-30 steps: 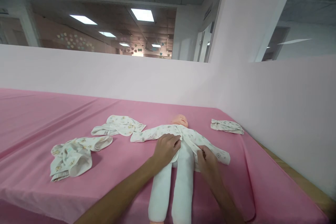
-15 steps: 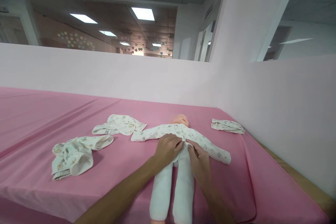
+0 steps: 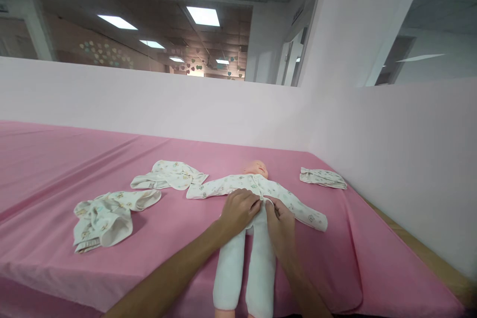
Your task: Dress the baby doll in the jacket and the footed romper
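Observation:
A baby doll (image 3: 257,169) lies on its back on the pink sheet, head at the far end, white cloth legs toward me. It wears a white printed baby shirt (image 3: 219,188) with both sleeves spread out sideways. Over the doll's belly, my left hand (image 3: 240,212) is closed on the shirt's front, fingertips at the middle of the chest. My right hand (image 3: 280,223) pinches the shirt's edge just to the right of it. The fingertips of both hands almost meet, and whatever small fastening may lie between them is too small to make out.
Left of the doll lie a crumpled printed baby garment (image 3: 106,221) and, farther back, another printed garment (image 3: 169,175). A folded printed cloth (image 3: 323,178) rests at the right near the wall. The pink sheet (image 3: 179,248) covers the table; white walls with windows rise behind and right.
My right hand has shifted slightly, its index finger now curled in with the shirt's edge between finger and thumb. My left hand stays in place. The view has tilted a little.

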